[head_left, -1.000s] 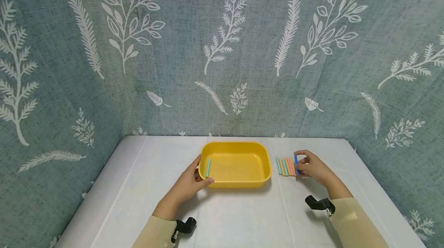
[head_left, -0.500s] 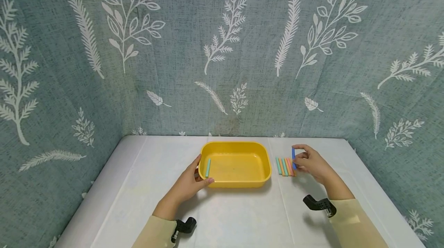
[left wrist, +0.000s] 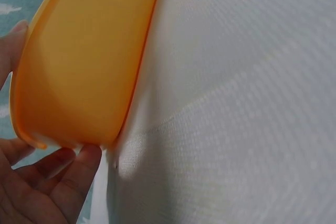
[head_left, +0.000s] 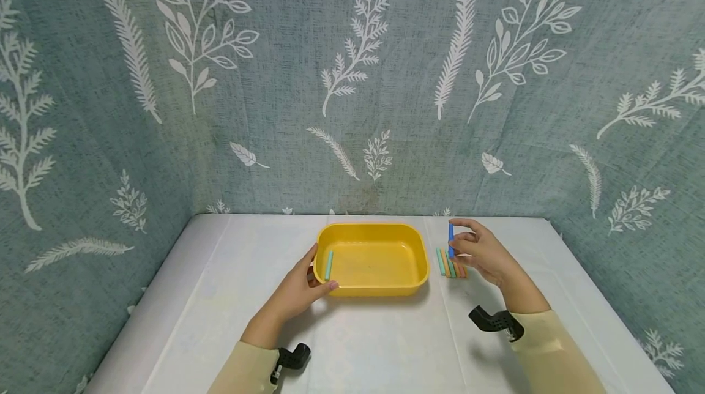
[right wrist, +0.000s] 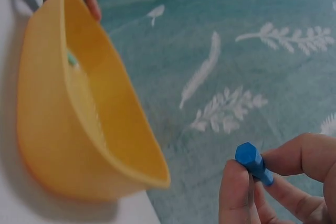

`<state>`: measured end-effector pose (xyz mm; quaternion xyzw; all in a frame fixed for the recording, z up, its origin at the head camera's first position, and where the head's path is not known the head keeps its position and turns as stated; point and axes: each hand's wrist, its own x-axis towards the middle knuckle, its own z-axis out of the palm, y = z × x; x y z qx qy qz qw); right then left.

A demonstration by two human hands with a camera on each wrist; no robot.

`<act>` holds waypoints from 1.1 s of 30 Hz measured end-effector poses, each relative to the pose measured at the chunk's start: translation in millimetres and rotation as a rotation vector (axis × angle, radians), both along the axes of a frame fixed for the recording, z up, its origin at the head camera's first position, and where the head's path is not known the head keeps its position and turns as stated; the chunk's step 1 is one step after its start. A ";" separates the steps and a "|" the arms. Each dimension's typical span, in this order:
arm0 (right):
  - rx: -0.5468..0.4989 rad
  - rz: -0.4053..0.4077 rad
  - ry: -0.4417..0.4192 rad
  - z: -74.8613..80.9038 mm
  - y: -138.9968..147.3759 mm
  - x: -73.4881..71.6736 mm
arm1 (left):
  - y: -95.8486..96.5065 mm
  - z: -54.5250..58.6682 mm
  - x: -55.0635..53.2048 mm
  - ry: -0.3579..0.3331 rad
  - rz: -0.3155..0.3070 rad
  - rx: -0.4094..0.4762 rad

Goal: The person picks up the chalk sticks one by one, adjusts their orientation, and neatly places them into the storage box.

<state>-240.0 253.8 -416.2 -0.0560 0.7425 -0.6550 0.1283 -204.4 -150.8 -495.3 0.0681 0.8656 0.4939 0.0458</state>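
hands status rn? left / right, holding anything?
Left hand: grips the near-left corner of the yellow tray, thumb on the rim.
Right hand: pinches a blue stick, lifted above the row of sticks.

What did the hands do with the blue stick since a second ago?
The right hand lifted the blue stick off the row of sticks and carried it up and left, toward the yellow tray. It pinched the stick the whole time. The left hand stayed on the tray's near-left corner, and the teal stick stayed inside the tray.
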 end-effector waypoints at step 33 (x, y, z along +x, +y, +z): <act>-0.119 0.104 -0.103 -6.7 -101.8 -17.3 | -0.7 0.1 -0.3 0.003 -0.011 -0.002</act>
